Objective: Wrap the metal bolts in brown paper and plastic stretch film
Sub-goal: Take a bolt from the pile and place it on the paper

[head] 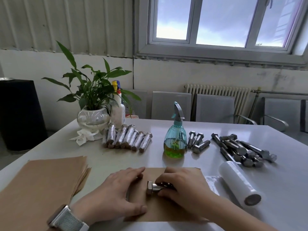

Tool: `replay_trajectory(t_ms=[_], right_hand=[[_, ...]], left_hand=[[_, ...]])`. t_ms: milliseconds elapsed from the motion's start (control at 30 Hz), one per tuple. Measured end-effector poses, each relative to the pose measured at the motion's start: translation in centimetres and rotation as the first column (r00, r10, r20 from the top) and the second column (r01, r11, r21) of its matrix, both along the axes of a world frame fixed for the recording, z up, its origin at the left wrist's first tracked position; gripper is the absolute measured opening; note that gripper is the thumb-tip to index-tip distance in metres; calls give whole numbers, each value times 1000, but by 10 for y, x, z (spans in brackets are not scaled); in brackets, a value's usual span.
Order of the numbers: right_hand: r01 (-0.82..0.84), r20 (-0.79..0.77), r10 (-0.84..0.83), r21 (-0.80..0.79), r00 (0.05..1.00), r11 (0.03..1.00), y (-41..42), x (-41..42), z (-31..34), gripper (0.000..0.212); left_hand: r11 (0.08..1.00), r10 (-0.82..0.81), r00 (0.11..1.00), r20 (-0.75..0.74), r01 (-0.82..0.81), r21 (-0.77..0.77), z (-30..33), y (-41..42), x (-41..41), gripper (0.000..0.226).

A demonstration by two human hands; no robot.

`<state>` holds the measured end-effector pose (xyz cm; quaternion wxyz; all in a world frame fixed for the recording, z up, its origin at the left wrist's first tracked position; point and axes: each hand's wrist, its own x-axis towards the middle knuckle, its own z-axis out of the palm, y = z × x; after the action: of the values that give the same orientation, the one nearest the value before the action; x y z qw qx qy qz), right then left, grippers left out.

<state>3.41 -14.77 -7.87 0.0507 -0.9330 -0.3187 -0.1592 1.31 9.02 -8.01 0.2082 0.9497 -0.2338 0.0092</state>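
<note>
Desk (216,130) near edge: paper sheet (166,212) pinned flat by left hand (116,192), fingers straight, so it won't slide, while right hand (181,185), fingers curled on bolt (152,187), sets it for rolling; film (238,180) waits right.

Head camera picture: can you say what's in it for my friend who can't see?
A right hand grips a shiny metal bolt on a brown paper sheet, which the flat left hand presses down. Behind stand wrapped bolts and a teal spray bottle.
</note>
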Motion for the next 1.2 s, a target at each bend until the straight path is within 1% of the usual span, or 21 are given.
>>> replay_trajectory(t_ms=[133,267,333,433,500,633,700,733,767,800,833,867,900,933,967,1033,1067,1100,1133,1167,1200], right_hand=[[-1,1,1,52,1000,999,1,-2,0,45],[36,143,-40,30,989,999,2,-5,1,30],[21,89,-25,51,996,998,2,-6,1,34],[14,52,-16,49,999,999,1,-4,0,42],[-1,71,-2,50,997,999,0,-3,0,41],[-25,24,23,75,999,997,0,-3,-2,38],[-5,-48,9,85,999,996,-1,-2,-2,41],[26,-113,-12,119,994,993,-3,-1,1,44],[75,-203,-33,203,979,976,-6,2,8,44],[135,-267,-44,334,963,933,-10,8,18,38],[195,-269,-74,457,960,868,-16,17,29,29],[255,-242,-142,543,960,800,-23,30,41,26],[323,-254,-210,592,944,738,-29,44,52,33],[381,-308,-234,621,922,685,-33,58,61,44],[422,-377,-217,639,901,643,-35,73,67,58],[447,-479,-116,668,870,595,-33,97,75,94],[434,-503,-48,691,863,578,-30,107,77,108],[412,-505,11,716,863,563,-26,116,78,114],[387,-495,61,744,867,544,-22,123,78,114],[365,-477,92,770,874,523,-19,129,78,106],[350,-460,103,786,882,509,-15,135,76,93]], left_hand=[[1000,6,1000,-23,-6,7,1,0,-1,99],[1000,15,999,-43,-14,24,2,0,-1,98],[1000,16,998,-53,-15,26,3,-1,-2,98],[1000,14,999,-49,-13,21,5,-1,-2,98],[1000,9,999,-45,-9,11,4,-1,-2,99],[1000,8,999,-38,-8,8,3,0,0,102],[1000,4,999,-32,-4,9,1,1,1,103],[1000,1,999,-33,-1,10,0,2,1,104],[1000,-3,999,-35,3,10,0,2,2,104],[1000,-5,999,-33,6,8,-1,3,2,104],[1000,-4,1000,-26,4,7,-1,3,3,103],[1000,3,1000,-12,-3,7,-2,3,4,101],[1000,14,1000,10,-14,9,-3,3,4,98],[1000,29,999,37,-29,7,-3,4,5,93],[999,43,997,60,-43,-2,-3,5,6,88],[998,63,995,81,-62,-16,-3,6,7,78],[998,68,994,86,-67,-19,-2,6,6,75],[997,71,993,93,-69,-20,-2,5,6,73],[997,72,992,102,-70,-20,-3,5,6,71],[998,70,992,109,-69,-15,-3,5,6,70],[998,64,991,121,-64,-7,-3,4,7,69]])
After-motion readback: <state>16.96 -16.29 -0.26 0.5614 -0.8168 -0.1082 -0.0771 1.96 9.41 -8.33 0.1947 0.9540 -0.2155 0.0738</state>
